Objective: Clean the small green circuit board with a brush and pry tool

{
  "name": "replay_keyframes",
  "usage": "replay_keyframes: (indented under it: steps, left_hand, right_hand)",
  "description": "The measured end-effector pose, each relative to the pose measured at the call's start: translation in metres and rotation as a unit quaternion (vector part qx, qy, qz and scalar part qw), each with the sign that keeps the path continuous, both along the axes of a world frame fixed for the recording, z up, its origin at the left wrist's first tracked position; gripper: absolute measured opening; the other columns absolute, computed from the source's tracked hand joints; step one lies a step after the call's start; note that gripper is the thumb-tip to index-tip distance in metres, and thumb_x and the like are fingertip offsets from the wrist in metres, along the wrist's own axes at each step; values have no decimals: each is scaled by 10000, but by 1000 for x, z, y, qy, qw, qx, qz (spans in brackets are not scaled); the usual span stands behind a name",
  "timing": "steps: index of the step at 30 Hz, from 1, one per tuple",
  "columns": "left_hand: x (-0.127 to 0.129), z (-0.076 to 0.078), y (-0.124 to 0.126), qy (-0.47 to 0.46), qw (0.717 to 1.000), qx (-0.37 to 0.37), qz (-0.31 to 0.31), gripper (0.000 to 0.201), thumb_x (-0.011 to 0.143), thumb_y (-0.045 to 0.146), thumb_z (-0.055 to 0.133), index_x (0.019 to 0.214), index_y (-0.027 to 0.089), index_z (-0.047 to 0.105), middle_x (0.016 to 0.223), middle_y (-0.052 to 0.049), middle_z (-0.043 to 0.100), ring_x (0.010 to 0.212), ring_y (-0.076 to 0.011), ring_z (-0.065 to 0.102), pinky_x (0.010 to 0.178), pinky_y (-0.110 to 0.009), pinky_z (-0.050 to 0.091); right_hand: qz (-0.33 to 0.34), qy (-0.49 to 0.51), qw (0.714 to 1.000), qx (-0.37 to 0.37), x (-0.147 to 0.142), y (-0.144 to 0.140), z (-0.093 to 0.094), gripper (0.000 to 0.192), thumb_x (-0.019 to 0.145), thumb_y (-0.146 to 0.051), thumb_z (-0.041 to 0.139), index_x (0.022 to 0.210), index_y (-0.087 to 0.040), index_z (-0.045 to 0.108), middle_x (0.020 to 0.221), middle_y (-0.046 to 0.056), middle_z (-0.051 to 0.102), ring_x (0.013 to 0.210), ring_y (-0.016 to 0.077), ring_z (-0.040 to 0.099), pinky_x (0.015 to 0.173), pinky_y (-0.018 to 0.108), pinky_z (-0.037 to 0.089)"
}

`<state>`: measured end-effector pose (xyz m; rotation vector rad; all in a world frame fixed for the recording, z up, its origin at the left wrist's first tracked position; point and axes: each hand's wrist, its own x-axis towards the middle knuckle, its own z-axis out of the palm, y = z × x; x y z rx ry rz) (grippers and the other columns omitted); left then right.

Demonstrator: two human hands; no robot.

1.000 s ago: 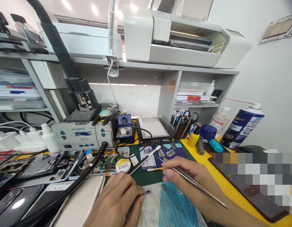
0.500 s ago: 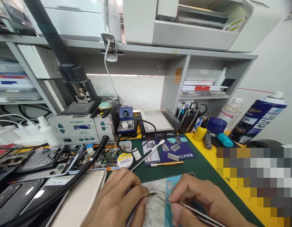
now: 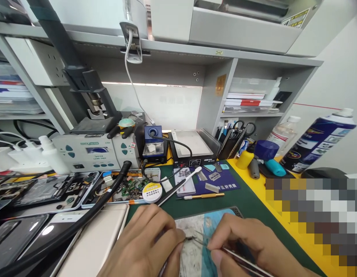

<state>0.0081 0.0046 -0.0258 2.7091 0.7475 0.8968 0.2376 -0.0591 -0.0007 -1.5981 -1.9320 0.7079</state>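
My left hand (image 3: 146,246) is closed around a thin dark tool whose tip (image 3: 189,239) pokes out over a worn white and blue pad (image 3: 195,225) on the green mat (image 3: 247,204). My right hand (image 3: 247,244) pinches metal tweezers (image 3: 242,261) whose points meet the tool tip. Both hands sit at the bottom middle of the head view, close together over the pad.
A gold phone (image 3: 94,242) and opened phones (image 3: 54,192) lie left. A black hose (image 3: 109,196) crosses them. Behind stand a rework station (image 3: 91,152), a blue tip holder (image 3: 152,144), a hot plate (image 3: 190,148), a round solder tin (image 3: 151,191), a knife (image 3: 201,196) and a spray can (image 3: 319,140).
My right hand has come back from near the knife to the pad and brought the tweezers to the left hand's tool tip. The camera has tilted down and closer.
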Motion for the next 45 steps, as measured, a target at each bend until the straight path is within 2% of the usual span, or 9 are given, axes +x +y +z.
replay_keyframes:
  steps: [4, 15, 20, 25, 28, 33, 38, 41, 45]
  left_hand:
    - [-1, 0, -1, -3, 1000, 0, 5, 218, 900, 57, 570, 986, 234, 664, 875, -24, 621, 809, -201, 550, 731, -353, 453]
    - [2, 1, -1, 8, 1000, -4, 1, 203, 912, 54, 555, 950, 219, 667, 871, -30, 608, 817, -204, 538, 720, -352, 440]
    - [0, 0, -2, 11, 1000, 1, -2, 183, 915, 60, 555, 937, 209, 659, 864, -28, 599, 809, -201, 529, 710, -350, 431]
    - [-3, -1, -2, 24, 1000, -5, -6, 203, 911, 51, 539, 906, 210, 665, 863, -35, 584, 799, -202, 522, 688, -346, 426]
    - [-3, 0, -2, 30, 1000, 0, -2, 203, 910, 53, 535, 916, 212, 660, 867, -38, 581, 802, -205, 522, 687, -348, 427]
    - [-2, 2, -2, 31, 1000, 6, 0, 167, 915, 68, 539, 875, 198, 637, 861, -41, 574, 796, -202, 519, 686, -346, 430]
    - [-1, -1, -3, 37, 999, 0, -3, 198, 911, 59, 536, 905, 210, 662, 868, -42, 580, 801, -208, 518, 682, -350, 432]
    - [-2, -2, -3, 38, 999, -4, -3, 236, 912, 54, 529, 932, 233, 681, 872, -36, 582, 788, -206, 514, 669, -345, 422]
    - [-2, 0, -3, 38, 999, -8, -1, 261, 908, 41, 512, 921, 242, 679, 869, -34, 570, 791, -209, 513, 661, -344, 412]
  right_hand:
    - [5, 22, 999, -25, -1, 0, -1, 129, 865, -286, 577, 744, -244, 584, 580, -13, 613, 498, 137, 535, 461, 224, 383]
    - [23, 62, 997, -29, 1, 5, -4, 127, 828, -263, 596, 712, -237, 549, 516, -65, 430, 436, 100, 384, 430, 218, 290]
    - [21, 68, 996, -51, 2, 4, 0, 137, 835, -276, 591, 712, -236, 548, 542, -44, 488, 468, 115, 432, 456, 228, 319]
    - [31, 113, 990, -73, -1, 4, -6, 91, 813, -272, 592, 742, -228, 556, 497, -73, 436, 426, 92, 346, 432, 232, 258]
    - [21, 119, 991, -56, -1, 3, -10, 78, 825, -271, 589, 765, -222, 579, 490, -72, 452, 418, 87, 343, 428, 231, 257]
    - [32, 59, 998, -4, 3, 2, -10, 103, 824, -265, 613, 730, -229, 588, 507, -54, 470, 431, 100, 403, 429, 221, 301]
    - [29, 74, 997, -20, 2, 2, -9, 80, 830, -276, 579, 768, -229, 601, 482, -60, 491, 406, 96, 388, 424, 229, 288]
    - [17, 51, 999, -6, 0, 2, -9, 91, 806, -269, 601, 724, -231, 598, 480, -44, 528, 414, 107, 425, 422, 229, 303]
    - [23, 79, 996, -30, 0, 2, -11, 51, 810, -245, 588, 767, -226, 606, 479, -47, 567, 405, 103, 449, 431, 232, 301]
